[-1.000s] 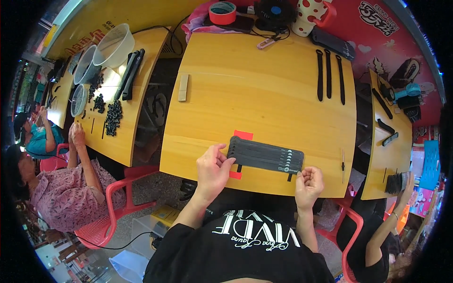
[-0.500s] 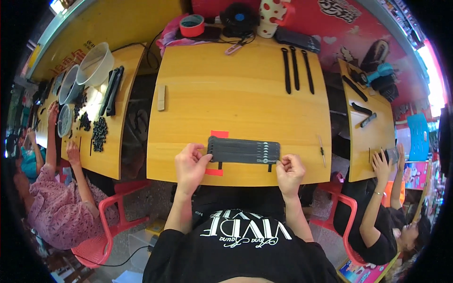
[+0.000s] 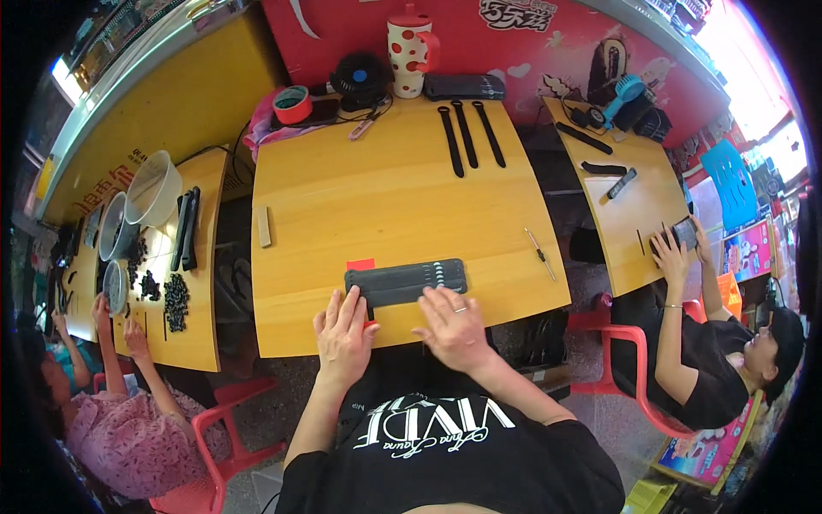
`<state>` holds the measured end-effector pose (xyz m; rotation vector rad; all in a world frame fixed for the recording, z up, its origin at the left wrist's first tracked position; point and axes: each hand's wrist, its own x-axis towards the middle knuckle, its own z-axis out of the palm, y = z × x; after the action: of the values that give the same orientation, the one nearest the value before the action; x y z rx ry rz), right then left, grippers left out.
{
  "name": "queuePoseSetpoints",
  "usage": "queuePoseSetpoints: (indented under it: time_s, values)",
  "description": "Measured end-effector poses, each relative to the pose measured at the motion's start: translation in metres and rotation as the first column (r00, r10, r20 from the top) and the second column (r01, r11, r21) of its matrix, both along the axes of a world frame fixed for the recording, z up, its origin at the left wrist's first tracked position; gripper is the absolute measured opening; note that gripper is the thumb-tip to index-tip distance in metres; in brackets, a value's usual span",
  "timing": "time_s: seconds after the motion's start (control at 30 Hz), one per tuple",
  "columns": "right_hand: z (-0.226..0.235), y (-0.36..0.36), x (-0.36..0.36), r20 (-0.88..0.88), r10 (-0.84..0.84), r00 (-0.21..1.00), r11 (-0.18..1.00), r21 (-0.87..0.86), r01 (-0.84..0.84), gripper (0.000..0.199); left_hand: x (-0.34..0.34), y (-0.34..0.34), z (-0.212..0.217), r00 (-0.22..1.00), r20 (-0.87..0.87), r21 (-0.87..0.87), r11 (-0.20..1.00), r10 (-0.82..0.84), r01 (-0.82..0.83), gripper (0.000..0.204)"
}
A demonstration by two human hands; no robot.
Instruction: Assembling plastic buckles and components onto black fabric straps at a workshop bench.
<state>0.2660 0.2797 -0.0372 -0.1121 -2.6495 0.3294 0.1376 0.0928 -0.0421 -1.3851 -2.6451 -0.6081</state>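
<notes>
A flat dark grey panel of straps lying side by side (image 3: 402,283) rests on the wooden table (image 3: 385,197) in front of me, with a row of pale slits toward its right end. My left hand (image 3: 344,338) lies by its near left corner, fingers stretched and their tips at the edge. My right hand (image 3: 455,331) is spread over the near right part, fingers extended, hiding some of that edge. Neither hand grips anything. A piece of red tape (image 3: 360,265) shows beyond the left end; a second bit peeks out beside my left hand.
Three black straps (image 3: 467,137) lie at the back right. A thin pointed tool (image 3: 539,254) is at right, a small wooden block (image 3: 264,227) at left. A fan (image 3: 360,79), spotted tumbler (image 3: 408,56) and tape roll (image 3: 292,104) stand behind. People work at both side tables.
Both hands have let go of the panel's ends. The right hand has moved left and opened over its near edge; the left fingers have straightened. The view has shifted.
</notes>
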Motion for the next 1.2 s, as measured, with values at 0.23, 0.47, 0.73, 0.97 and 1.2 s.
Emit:
queuePoseSetpoints:
  time_s: [0.23,0.47,0.73,0.97,1.2]
  values:
    - [-0.006,0.053,0.041,-0.074,-0.203,0.976,0.965,-0.185,0.186,0.027,-0.011,0.001,0.011,0.999,-0.005,0.043,0.999,-0.033,0.033,0.040]
    - [0.013,0.091,-0.027,-0.123,-0.178,0.976,0.936,-0.328,0.129,0.032,-0.043,0.000,-0.007,0.973,0.218,0.460,0.870,0.083,-0.177,0.026]
    - [-0.003,0.146,-0.164,-0.067,-0.303,0.951,0.953,-0.045,0.300,0.034,-0.041,-0.001,-0.012,0.944,0.325,0.508,0.832,0.054,-0.223,0.025]
    - [-0.026,0.131,-0.169,-0.120,-0.133,0.984,0.984,-0.131,0.117,0.028,-0.042,-0.002,-0.005,0.943,0.330,0.519,0.826,0.043,-0.220,0.024]
    - [-0.003,0.096,-0.109,-0.213,0.048,0.976,0.964,-0.245,-0.100,0.026,-0.044,-0.003,-0.006,0.936,0.351,0.565,0.794,0.013,-0.223,0.024]
